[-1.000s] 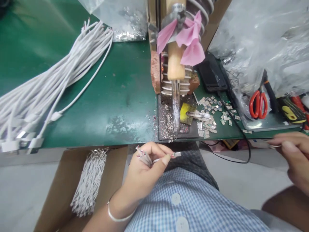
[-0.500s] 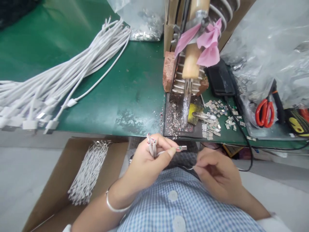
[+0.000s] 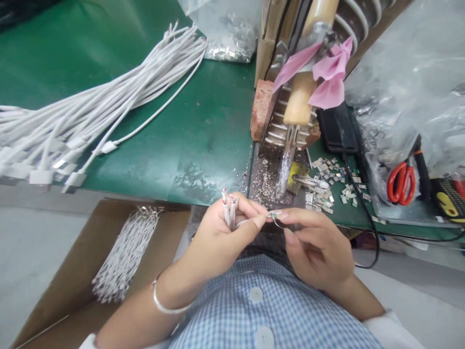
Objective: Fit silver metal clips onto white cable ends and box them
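Observation:
My left hand (image 3: 218, 237) is closed around several white cables (image 3: 229, 215), whose stripped ends with red wires stick up above the fist. Between its thumb and index finger one cable end is pinched, bearing a small metal connector (image 3: 276, 213) with a green part. From the right, my right hand (image 3: 319, 247) meets it, index fingertip against the connector. A thin curved wire (image 3: 279, 224) runs from the connector area to my right thumb; its far end is hidden. Above the hands, a soldering iron (image 3: 286, 160) with a wooden handle points down, its tip whitish.
Loose metal connectors (image 3: 319, 198) lie beside a yellow sponge (image 3: 294, 177). A bundle of white cables (image 3: 119, 92) spreads across the green table (image 3: 203, 145). Red-handled pliers (image 3: 401, 183) and a black phone (image 3: 336, 128) are on the right. A cardboard box (image 3: 170, 228) below holds white cables.
My right hand has moved left and up to the connector at my left fingertips, bringing the thin wire there. The camera view has shifted slightly.

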`<move>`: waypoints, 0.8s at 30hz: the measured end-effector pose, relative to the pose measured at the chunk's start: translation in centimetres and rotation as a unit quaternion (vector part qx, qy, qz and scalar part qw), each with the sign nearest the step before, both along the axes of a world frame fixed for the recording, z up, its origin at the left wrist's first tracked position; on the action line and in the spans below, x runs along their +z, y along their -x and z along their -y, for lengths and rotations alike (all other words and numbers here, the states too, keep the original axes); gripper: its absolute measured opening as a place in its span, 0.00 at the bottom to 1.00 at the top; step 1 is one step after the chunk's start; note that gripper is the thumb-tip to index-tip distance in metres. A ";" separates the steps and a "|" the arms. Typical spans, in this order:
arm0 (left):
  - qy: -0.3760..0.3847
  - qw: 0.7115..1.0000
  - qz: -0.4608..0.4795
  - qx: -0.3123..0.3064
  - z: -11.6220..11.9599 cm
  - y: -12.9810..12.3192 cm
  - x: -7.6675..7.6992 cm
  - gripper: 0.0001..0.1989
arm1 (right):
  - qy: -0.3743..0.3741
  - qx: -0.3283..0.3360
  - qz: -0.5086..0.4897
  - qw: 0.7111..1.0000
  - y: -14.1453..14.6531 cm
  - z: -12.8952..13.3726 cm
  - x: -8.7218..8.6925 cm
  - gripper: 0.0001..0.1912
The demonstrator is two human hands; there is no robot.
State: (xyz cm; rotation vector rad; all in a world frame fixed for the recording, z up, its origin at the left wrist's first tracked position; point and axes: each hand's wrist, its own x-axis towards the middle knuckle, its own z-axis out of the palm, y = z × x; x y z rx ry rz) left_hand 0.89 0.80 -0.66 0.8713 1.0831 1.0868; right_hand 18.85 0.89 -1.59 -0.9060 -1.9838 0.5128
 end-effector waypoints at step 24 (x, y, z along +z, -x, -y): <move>-0.037 0.999 -0.032 0.015 -1.2 -0.6 0.6 0.07 | -0.004 -0.047 -0.069 0.996 0.4 -0.6 -0.5 0.09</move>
